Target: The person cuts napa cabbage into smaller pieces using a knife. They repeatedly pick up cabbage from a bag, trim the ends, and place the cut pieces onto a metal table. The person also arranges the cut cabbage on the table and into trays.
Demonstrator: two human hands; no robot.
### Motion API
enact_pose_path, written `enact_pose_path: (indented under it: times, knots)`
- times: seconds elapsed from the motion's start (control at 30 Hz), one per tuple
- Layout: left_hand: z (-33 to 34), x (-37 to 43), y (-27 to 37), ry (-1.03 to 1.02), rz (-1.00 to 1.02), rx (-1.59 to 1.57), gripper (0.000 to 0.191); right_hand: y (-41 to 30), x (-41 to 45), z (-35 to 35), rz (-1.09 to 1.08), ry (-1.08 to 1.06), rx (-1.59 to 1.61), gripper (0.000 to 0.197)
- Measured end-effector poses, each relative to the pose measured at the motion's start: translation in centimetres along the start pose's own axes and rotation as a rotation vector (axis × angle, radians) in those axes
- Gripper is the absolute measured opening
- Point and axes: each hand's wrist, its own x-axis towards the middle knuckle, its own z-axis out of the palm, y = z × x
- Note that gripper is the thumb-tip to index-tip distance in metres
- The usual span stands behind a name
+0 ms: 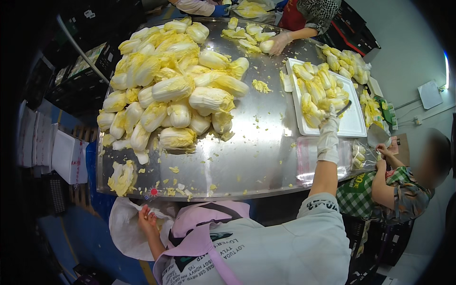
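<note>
My left hand (148, 219), bare, is at the rim of a white sack (123, 228) below the table's near edge, its fingers bent at the cloth; whether they grip it is unclear. My right hand (329, 123), in a white glove, reaches over a white foam tray (351, 123) with a knife (344, 108) in it. Small trimmed napa cabbages (314, 89) lie in the tray beside that hand. A large heap of napa cabbages (173, 88) covers the left part of the steel table (249, 156). A loose pile of leaves (122, 178) lies at the near left corner.
Clear plastic bags (308, 153) lie below the tray. At the right, a person in a checked apron (359, 192) handles a bag of cabbages (359, 155). Across the table, a co-worker's gloved hand (280, 42) touches a cabbage. Foam boxes (69, 155) stand at the left.
</note>
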Motion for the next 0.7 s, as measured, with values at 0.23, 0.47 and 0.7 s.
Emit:
enact_pose_path:
  times: [0.23, 0.47, 0.7]
  knots:
    - [2.0, -0.6, 0.7, 0.075, -0.018, 0.087, 0.028, 5.4, -3.5, 2.0, -0.216, -0.189, -0.189, 0.023]
    - [-3.6, 3.3, -2.1, 0.190, 0.174, 0.282, 0.027, 13.3, -8.5, 6.5, -0.279, -0.740, -0.623, 0.041]
    - [-4.9, 1.9, -1.8, 0.282, 0.194, 0.307, 0.029, 11.3, -5.4, 10.5, -0.527, -0.956, -1.516, 0.077]
